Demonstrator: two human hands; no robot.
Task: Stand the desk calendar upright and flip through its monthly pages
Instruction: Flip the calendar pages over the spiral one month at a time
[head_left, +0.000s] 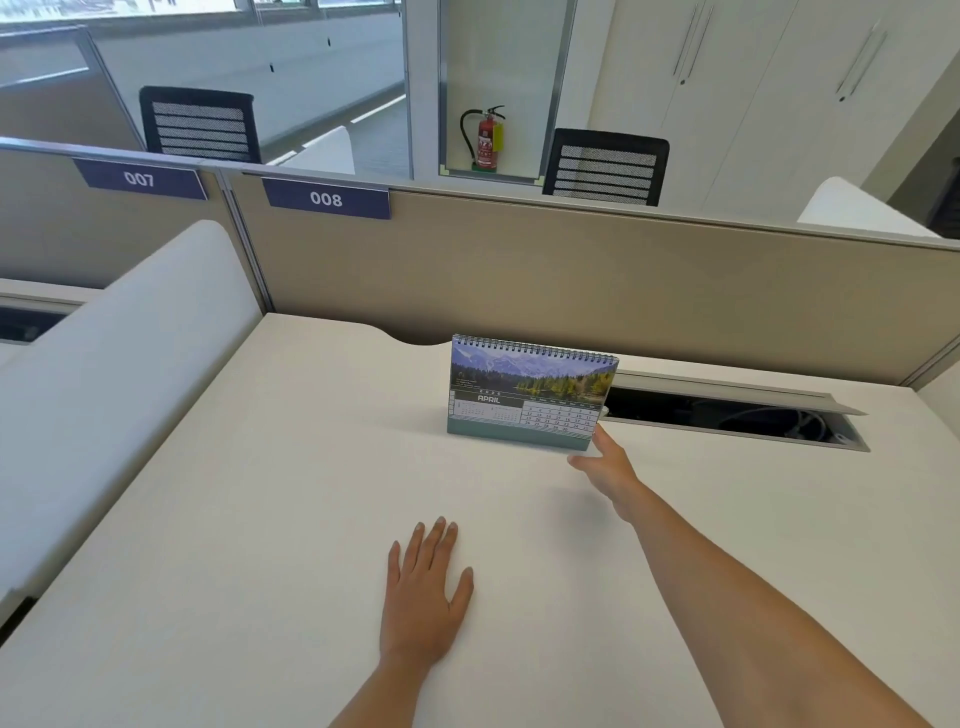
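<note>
The desk calendar (530, 392) stands upright near the back of the white desk (260, 493). Its spiral binding is on top and the page facing me reads APRIL under a mountain lake photo. My right hand (605, 465) reaches out to the calendar's lower right corner, fingers touching the page edge there; whether it pinches a page I cannot tell. My left hand (423, 592) lies flat on the desk, palm down with fingers spread, well in front of the calendar and holding nothing.
A beige partition (571, 270) labelled 008 closes off the back of the desk. An open cable tray (727, 415) with its lid raised lies right of the calendar. A white side divider (119, 353) borders the left. Black chairs and a fire extinguisher stand beyond.
</note>
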